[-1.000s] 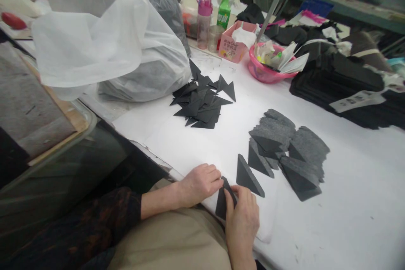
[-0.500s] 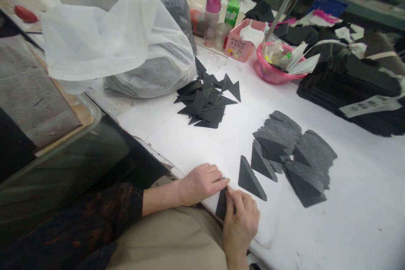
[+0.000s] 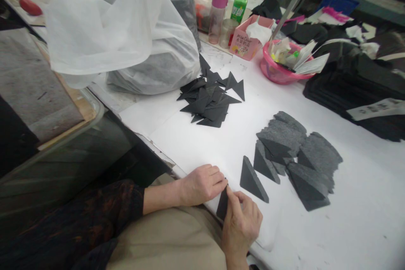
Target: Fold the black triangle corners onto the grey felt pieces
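At the near edge of the white table, a black triangular piece (image 3: 222, 204) of thin sheet material lies partly under my fingers. My left hand (image 3: 204, 184) is closed, its fingertips pinching the piece's upper tip. My right hand (image 3: 242, 219) grips the same piece along its right side, thumb and forefinger close to the left fingertips. Just right of the hands rests a single black triangle (image 3: 253, 181) with a grey strip along one edge. Beyond it, more such triangles lie over overlapping grey pieces (image 3: 319, 158). A loose pile of black triangles (image 3: 207, 103) sits farther back.
A big white plastic bag (image 3: 152, 50) stands at the back left. Behind the pile are a pink-lidded bottle (image 3: 217, 14), a green bottle (image 3: 239, 4), a pink box (image 3: 248, 42) and a pink basket (image 3: 278, 69). Stacked black material (image 3: 354, 93) fills the right rear.
The view has shifted slightly, so the table things appear a little farther right. Both hands stay on the black triangular piece, with only small finger movement.
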The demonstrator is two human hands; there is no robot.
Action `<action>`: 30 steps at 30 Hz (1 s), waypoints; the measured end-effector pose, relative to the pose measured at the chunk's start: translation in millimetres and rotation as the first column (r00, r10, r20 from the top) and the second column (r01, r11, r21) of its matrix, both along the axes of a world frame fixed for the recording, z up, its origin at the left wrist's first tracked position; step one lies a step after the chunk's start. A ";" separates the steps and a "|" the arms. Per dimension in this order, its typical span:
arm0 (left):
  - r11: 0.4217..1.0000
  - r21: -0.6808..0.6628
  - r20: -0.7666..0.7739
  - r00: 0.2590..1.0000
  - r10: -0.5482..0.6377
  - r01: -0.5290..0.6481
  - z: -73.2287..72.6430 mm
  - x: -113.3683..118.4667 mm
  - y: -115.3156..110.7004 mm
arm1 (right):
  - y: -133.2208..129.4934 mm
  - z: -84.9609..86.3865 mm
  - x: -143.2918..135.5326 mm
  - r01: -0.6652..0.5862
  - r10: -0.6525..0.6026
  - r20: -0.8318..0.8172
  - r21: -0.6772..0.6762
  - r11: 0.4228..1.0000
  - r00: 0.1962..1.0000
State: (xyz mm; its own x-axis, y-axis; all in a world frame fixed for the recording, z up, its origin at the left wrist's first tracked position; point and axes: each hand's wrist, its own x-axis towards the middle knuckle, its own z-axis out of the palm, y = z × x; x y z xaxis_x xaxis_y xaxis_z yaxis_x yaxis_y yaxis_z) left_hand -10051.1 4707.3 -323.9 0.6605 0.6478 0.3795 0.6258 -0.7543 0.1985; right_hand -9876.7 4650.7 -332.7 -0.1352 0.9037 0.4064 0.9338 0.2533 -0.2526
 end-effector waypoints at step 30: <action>0.987 0.025 -0.061 0.985 -0.159 0.161 -0.2 -9.0 15.7 | 10.4 3.5 -7.7 -0.002 0.003 0.029 -0.027 1.000 1.000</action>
